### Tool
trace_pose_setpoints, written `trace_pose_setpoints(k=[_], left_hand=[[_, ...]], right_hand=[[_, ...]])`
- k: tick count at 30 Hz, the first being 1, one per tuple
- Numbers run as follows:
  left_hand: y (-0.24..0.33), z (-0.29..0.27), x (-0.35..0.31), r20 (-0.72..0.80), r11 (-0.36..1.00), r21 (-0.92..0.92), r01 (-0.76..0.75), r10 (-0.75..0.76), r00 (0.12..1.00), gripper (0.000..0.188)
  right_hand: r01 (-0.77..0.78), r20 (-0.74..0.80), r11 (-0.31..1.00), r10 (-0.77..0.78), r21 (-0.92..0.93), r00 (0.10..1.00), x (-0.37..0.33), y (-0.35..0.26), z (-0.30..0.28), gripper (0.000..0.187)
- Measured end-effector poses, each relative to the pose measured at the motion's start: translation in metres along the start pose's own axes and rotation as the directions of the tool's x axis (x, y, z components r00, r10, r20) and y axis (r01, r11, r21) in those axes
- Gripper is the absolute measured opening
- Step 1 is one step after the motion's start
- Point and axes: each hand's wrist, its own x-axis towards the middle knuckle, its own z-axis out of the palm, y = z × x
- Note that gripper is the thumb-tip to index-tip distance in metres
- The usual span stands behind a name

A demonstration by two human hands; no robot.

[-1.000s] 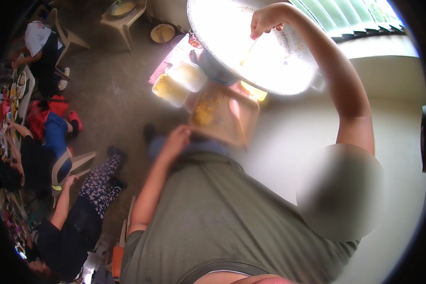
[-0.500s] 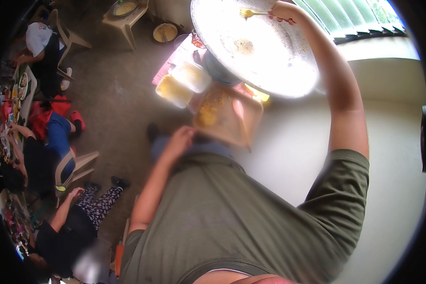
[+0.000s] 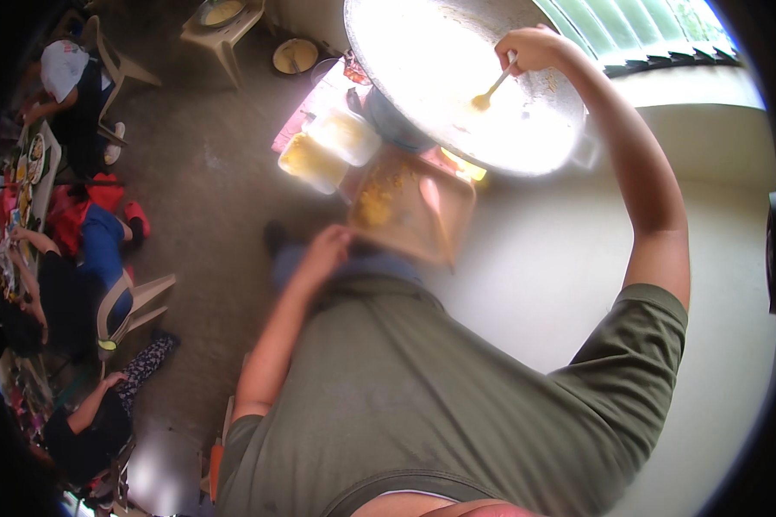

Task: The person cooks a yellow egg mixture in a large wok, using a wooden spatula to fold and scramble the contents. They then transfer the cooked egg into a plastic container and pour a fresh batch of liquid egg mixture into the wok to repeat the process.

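My right hand (image 3: 528, 50) is closed around the pale handle of a pastry brush (image 3: 481, 102). The brush slants down, its yellowish head against the inside of a large round metal pan (image 3: 422, 82). Glare washes out much of the pan. My left hand (image 3: 326, 250) hangs low by the near left corner of a brown tray (image 3: 416, 243); its fingers are blurred, and I cannot tell whether they touch the rim. Yellow crumbly bits (image 3: 376, 207) and a spatula with a wooden handle (image 3: 444, 228) lie in the tray.
Two white containers, one with yellow food (image 3: 312, 164), stand left of the pan on a pink surface. A bowl (image 3: 297, 57) sits on the floor beyond, near a beige stool (image 3: 220, 39). Several people work along a table (image 3: 47, 177) at the left. A wall (image 3: 543, 258) rises on the right.
My right hand has shifted slightly right and down. The brush has swung from pointing left to slanting down-left, its head now lower in the pan. My left hand has barely moved.
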Motion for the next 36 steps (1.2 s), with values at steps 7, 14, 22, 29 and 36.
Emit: trace_pose_setpoints(k=[7, 14, 22, 29, 36], left_hand=[[-0.030, 0.054, 0.020, 0.018, 1.000, 0.009, 0.027, -0.028, 0.999, 0.028], [-0.033, 0.130, 0.037, 0.025, 1.000, 0.025, 0.004, -0.005, 1.000, 0.028], [-0.026, 0.102, 0.017, -0.032, 0.999, 0.036, 0.011, -0.009, 0.999, 0.028], [-0.014, 0.074, 0.005, -0.010, 0.999, 0.031, 0.011, -0.010, 1.000, 0.028], [-0.009, 0.058, -0.013, 0.015, 0.999, 0.031, 0.017, -0.017, 1.000, 0.028]], right_hand=[[0.005, -0.576, 0.866, -0.337, -0.500, 0.745, 0.054, 0.037, 0.032, 0.007], [-0.141, -0.726, 0.980, -0.007, -0.142, 0.687, 0.064, 0.129, 0.089, 0.011], [-0.446, -0.173, 0.802, 0.412, -0.397, 0.895, -0.012, 0.057, 0.088, 0.010], [-0.148, 0.425, 0.989, 0.126, 0.019, 0.897, -0.020, -0.030, -0.018, 0.023], [-0.236, 0.081, 0.739, 0.239, 0.632, 0.968, -0.003, 0.003, -0.012, 0.041]])
